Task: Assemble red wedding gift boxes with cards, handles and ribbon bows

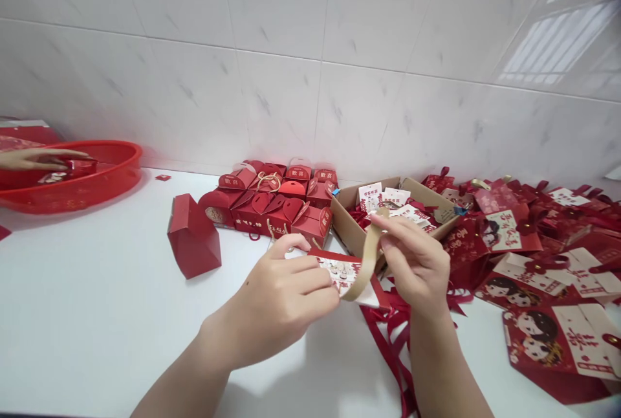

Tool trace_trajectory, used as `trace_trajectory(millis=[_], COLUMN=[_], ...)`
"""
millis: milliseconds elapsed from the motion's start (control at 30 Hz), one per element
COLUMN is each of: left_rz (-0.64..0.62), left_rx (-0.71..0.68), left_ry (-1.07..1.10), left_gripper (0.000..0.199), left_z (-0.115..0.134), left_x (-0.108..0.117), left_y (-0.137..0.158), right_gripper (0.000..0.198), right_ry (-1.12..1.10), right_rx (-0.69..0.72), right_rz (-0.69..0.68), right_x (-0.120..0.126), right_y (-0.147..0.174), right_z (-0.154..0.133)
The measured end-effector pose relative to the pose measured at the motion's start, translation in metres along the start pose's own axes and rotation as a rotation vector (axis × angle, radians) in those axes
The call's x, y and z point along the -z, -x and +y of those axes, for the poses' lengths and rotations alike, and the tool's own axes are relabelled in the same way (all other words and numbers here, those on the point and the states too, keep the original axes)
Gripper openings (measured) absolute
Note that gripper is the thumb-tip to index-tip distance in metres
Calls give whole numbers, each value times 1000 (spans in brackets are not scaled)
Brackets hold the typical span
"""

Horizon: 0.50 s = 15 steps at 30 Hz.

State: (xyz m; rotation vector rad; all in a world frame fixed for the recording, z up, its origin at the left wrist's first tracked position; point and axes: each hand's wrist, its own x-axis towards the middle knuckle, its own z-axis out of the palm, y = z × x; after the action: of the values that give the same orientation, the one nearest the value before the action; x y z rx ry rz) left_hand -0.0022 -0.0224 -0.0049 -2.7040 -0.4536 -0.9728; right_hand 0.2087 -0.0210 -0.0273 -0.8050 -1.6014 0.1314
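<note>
My left hand is closed around a small red gift box with a white printed card on its face, over the white table. In a pinch between thumb and fingers, my right hand holds the upper end of a gold ribbon. The ribbon curves down across the card, and its lower end reaches my left fingers. Part of the box is covered by my left hand. Below my right hand, several dark red ribbons hang and lie loosely on the table.
An open cardboard box of printed cards stands behind my hands. Several red candy boxes sit beside it, with a plain red box to their left. Finished-looking gift boxes crowd the right. Another person's hand reaches into a red basin.
</note>
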Motion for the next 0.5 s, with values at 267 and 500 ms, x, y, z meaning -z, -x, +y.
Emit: trace_trajectory(millis=[267,500], left_rz=[21,34], left_rx=[-15,-8], left_ry=[-53,-62], left_gripper=[24,30], left_z=[3,4], left_x=[5,6], left_y=[0,-1], right_gripper=[43,32], right_ry=[87,33], right_rx=[-52,-317], right_rz=[84,-205], right_x=[4,1], right_y=[6,15], right_z=[-20,-38])
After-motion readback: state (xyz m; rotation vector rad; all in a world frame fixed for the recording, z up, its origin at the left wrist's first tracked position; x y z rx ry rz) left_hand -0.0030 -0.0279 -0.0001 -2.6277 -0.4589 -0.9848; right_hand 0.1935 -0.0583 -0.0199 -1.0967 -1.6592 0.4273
